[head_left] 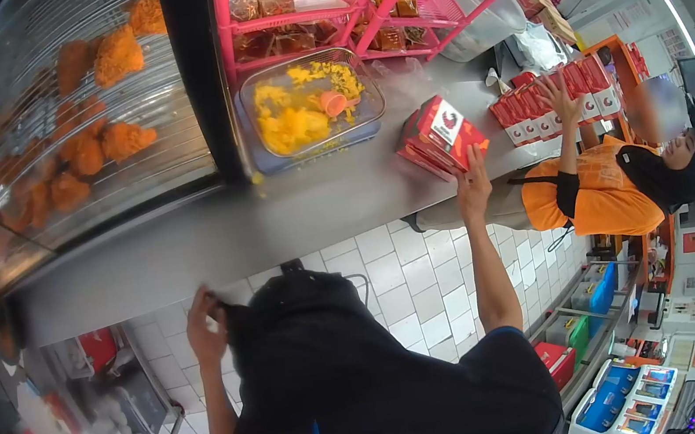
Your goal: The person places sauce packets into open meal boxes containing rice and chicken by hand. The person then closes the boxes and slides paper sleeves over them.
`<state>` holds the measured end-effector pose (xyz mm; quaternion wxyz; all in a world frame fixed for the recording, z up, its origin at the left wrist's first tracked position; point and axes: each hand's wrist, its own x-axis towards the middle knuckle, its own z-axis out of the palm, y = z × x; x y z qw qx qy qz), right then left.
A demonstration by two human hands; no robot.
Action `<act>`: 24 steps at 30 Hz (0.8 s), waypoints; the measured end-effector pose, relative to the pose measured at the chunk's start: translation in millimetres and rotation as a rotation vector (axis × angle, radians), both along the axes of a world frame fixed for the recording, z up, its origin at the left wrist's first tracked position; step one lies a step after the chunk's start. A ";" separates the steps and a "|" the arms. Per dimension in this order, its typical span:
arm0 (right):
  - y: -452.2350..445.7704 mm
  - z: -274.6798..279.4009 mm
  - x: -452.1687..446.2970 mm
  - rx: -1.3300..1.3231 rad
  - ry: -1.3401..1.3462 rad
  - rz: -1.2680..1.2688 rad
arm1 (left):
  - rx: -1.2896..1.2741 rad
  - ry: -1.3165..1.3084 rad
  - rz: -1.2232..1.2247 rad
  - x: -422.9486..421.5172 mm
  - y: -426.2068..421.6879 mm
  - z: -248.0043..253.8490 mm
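Observation:
At the counter, my right hand [474, 188] grips the near edge of a red and white cardboard food box [445, 123]. The box seems to be one of a small stack, tilted on the metal counter [192, 248]. By the counter's front edge, left of my body, my left hand [206, 326] has its fingers curled beside dark cloth. What they hold, if anything, is hidden. A clear tub [366, 126] of yellow food, with an orange scoop [333, 103] in it, stands behind the counter's middle.
Fried chicken [116, 58] lies on racks in a glass cabinet at the left. Pink shelves [293, 20] hold packets behind the tub. A co-worker in orange [601, 190] reaches toward rows of red boxes [558, 103] on the right.

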<state>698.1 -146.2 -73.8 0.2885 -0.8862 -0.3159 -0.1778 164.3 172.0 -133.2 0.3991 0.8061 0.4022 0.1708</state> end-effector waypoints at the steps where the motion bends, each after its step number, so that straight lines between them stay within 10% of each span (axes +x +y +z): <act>1: 0.3 -4.6 6.8 -0.039 0.024 0.013 | 0.097 0.074 0.039 -29.6 -8.8 -18.9; 6: -2.7 10.6 -0.6 -0.236 -0.105 -0.044 | -0.004 0.126 0.639 -154.0 -106.6 -77.1; 11: 50.5 -7.2 -113.8 0.125 -0.077 -0.220 | -0.183 0.084 1.262 -248.6 -204.3 -132.3; 15: 212.6 -46.2 -299.0 0.341 0.672 0.396 | -0.004 0.191 1.587 -342.5 -149.0 -138.1; 19: 380.0 -25.1 -529.8 -0.185 1.041 1.208 | 0.279 0.030 1.697 -484.6 -25.7 -83.2; 24: 561.6 -29.0 -810.5 -0.488 0.920 1.798 | 0.202 0.059 1.660 -617.5 131.4 -10.1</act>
